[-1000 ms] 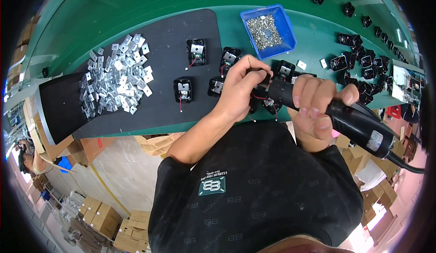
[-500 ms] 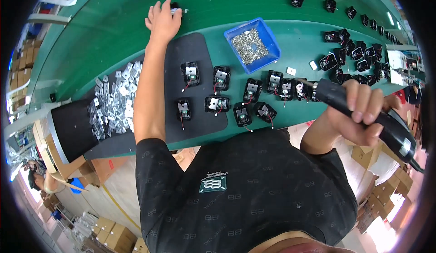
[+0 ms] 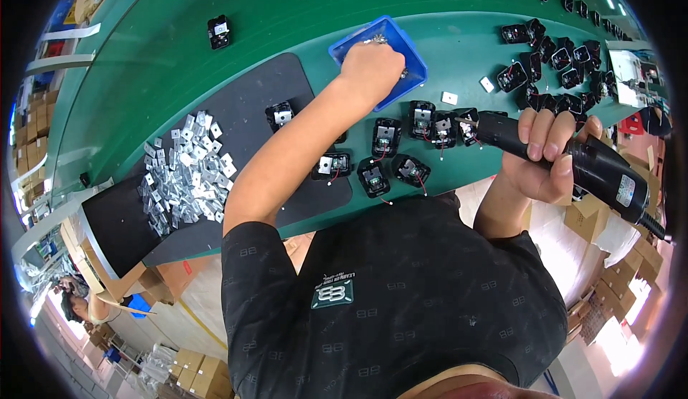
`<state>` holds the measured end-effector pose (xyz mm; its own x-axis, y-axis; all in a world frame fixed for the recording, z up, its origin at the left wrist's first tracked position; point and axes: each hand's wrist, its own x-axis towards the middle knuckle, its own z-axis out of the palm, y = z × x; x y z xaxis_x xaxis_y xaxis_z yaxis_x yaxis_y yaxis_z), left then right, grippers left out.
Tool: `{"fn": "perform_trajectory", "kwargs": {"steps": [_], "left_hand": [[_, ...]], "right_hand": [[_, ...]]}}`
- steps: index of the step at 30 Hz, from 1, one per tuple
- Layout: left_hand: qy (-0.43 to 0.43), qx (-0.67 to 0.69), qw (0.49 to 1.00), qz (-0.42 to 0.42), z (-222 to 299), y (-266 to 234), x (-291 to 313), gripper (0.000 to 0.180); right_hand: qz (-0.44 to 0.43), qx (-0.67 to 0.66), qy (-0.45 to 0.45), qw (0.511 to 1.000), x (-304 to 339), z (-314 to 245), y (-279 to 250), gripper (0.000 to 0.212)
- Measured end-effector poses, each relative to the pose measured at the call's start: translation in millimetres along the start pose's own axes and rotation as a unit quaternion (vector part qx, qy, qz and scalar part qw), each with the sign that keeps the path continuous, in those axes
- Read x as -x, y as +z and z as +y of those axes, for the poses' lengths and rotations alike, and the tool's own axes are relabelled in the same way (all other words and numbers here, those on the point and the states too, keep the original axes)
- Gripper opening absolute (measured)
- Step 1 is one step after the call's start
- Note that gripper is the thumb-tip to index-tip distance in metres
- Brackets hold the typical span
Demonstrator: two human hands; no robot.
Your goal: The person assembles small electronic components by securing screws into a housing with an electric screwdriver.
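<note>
My left hand (image 3: 374, 67) is down in a blue bin (image 3: 413, 49) of small metal screws (image 3: 380, 39); its back faces up and its fingers are hidden among them. My right hand (image 3: 546, 148) grips a black electric screwdriver (image 3: 602, 173), its tip pointing left over a row of small black housings. Each housing (image 3: 386, 137) holds a metal plate and a small green board, some with a red wire. One housing (image 3: 280, 114) on the dark mat is partly covered by my left forearm.
A pile of loose metal plates (image 3: 188, 173) lies on the dark mat (image 3: 290, 77) at left. A single housing (image 3: 219, 32) sits on the green belt (image 3: 301, 5), with more in a line at far right. Stacked black housings (image 3: 562, 59) and a white plate (image 3: 449, 98) are on the right.
My left hand has let go of the housing on the belt and moved right and nearer, into the screw bin. The screwdriver has shifted slightly left in my right hand.
</note>
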<state>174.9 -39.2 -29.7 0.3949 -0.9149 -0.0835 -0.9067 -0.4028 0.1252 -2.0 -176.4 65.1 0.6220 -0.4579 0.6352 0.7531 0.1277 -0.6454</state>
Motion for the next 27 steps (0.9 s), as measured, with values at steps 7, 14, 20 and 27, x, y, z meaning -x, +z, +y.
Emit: {"fn": "perform_trajectory", "kwargs": {"steps": [7, 14, 20, 27], "left_hand": [[-0.047, 0.217, 0.966, 0.132, 2.5, -17.6, 25.4, 0.011], [-0.179, 0.583, 0.782, 0.128, 24.8, -26.6, 56.2, 0.013], [-0.179, 0.821, 0.507, 0.192, 42.4, -8.7, 74.3, 0.011], [-0.049, 0.962, 0.193, 0.187, 70.6, -8.4, 97.4, 0.012]], "right_hand": [[0.0, -0.019, -0.005, 1.0, -7.3, -2.0, -10.8, 0.056], [-0.021, -0.07, 0.024, 0.997, -14.0, 15.2, -2.9, 0.054], [-0.066, -0.14, 0.024, 0.988, -24.5, 18.8, 13.1, 0.049], [-0.094, -0.206, 0.077, 0.971, -27.7, 14.7, 39.7, 0.045]]}}
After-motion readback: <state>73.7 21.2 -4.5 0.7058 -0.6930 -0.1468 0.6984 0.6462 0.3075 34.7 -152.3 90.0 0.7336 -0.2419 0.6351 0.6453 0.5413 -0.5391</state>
